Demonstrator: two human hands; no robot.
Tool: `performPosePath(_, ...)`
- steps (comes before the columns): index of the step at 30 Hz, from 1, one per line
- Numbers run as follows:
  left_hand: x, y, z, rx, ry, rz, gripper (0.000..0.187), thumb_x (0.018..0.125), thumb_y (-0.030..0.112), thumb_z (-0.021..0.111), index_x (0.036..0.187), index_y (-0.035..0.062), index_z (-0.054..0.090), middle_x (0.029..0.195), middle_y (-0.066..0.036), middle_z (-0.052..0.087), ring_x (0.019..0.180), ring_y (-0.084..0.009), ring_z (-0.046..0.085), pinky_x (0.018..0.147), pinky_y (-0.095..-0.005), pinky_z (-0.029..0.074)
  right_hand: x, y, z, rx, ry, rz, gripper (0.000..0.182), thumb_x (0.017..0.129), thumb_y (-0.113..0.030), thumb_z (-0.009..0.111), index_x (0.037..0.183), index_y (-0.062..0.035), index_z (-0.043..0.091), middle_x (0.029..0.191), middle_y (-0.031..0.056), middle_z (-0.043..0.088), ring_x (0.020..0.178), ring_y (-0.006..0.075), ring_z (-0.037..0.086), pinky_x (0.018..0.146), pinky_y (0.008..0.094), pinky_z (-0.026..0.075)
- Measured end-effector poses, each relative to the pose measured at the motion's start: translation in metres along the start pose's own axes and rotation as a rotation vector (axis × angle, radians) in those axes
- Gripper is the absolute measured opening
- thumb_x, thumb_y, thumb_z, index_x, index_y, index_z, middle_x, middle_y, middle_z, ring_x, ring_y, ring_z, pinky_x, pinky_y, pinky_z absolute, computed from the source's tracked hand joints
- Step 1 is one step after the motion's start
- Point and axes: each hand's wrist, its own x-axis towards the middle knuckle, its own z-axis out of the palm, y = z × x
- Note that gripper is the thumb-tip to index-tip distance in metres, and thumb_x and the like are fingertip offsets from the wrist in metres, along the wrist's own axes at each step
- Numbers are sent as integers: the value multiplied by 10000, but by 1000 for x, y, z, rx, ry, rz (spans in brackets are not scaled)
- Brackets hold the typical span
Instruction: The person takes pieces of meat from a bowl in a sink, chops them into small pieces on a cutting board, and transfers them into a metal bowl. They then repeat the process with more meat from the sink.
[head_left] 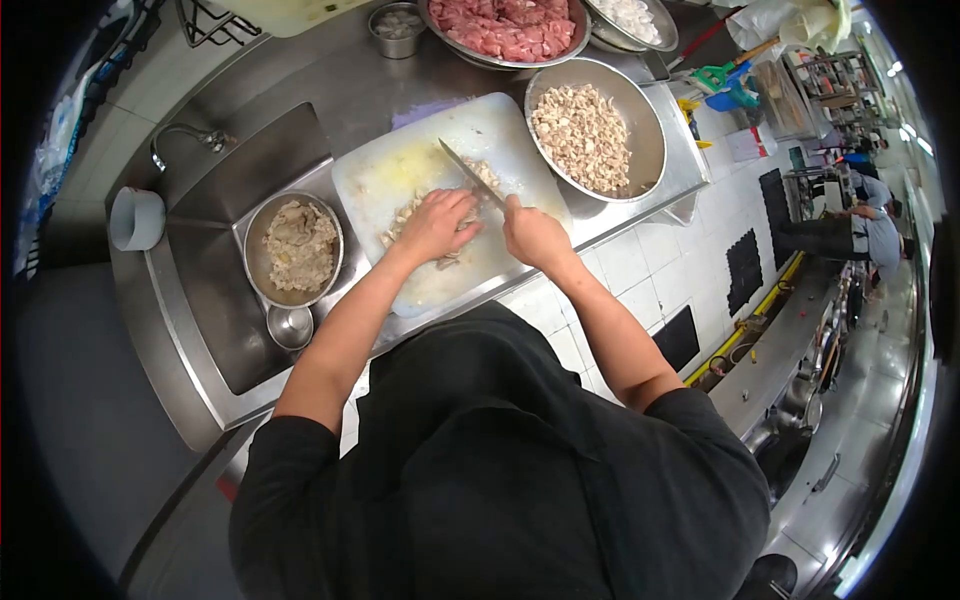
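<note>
My right hand is closed round the handle of a kitchen knife, its long blade pointing up and left over the cutting board. Beside the blade, my left hand rests with bent fingers on pale chopped food pieces, thumb apart and toward the knife. More of these pieces lie on the far side of the blade. The white board has a yellowish stain. Just right of it stands a steel bowl heaped with similar small pale pieces.
Left of the board, a bowl of pale mushy food and a small steel bowl sit by the sink. A bowl of raw meat stands behind. Another person is far right. The counter edge runs before me.
</note>
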Motion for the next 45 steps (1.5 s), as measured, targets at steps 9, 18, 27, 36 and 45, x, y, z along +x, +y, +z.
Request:
performPosePath(9, 12, 15, -10, 141, -267, -52, 354, 942, 293, 707, 1191, 43, 722, 1267, -90, 687, 1225, -276, 604, 1102, -426, 425, -7, -1, 11, -52, -72, -72, 224, 964, -83, 522, 1176, -12, 537, 906, 236, 756, 841, 406, 763, 712, 512, 599)
performPosePath(18, 9, 11, -10, 116, -199, -5, 341, 926, 249, 695, 1183, 26, 711, 1250, -117, 679, 1224, -310, 607, 1088, -452, 456, 5, -5, -3, 75, -163, -35, 251, 981, -78, 501, 1215, 8, 531, 1018, 266, 748, 944, 445, 744, 824, 560, 573)
performPosePath(27, 9, 7, -10, 42, -160, -1, 349, 882, 212, 729, 1157, -2, 725, 1226, -171, 698, 1170, -349, 642, 1053, -445, 493, 7, -6, 0, 123, -148, -22, 281, 974, -88, 499, 1233, 14, 532, 1029, 297, 736, 960, 465, 730, 833, 565, 569)
performPosePath(36, 4, 0, -8, 39, -96, 80, 342, 872, 205, 746, 1139, -8, 728, 1195, -164, 709, 1156, -342, 651, 1037, -442, 509, 13, -7, 1, 193, -135, -40, 251, 980, -82, 487, 1204, 23, 530, 1030, 319, 730, 976, 457, 732, 837, 574, 567)
performPosePath(45, 3, 8, -22, 4, -44, 82, 301, 877, 206, 760, 1126, 36, 751, 1245, -139, 691, 1173, -322, 632, 1043, -465, 492, 21, 4, 9, 183, -48, 6, 246, 961, -66, 502, 1182, 34, 548, 969, 309, 735, 906, 495, 723, 837, 583, 558)
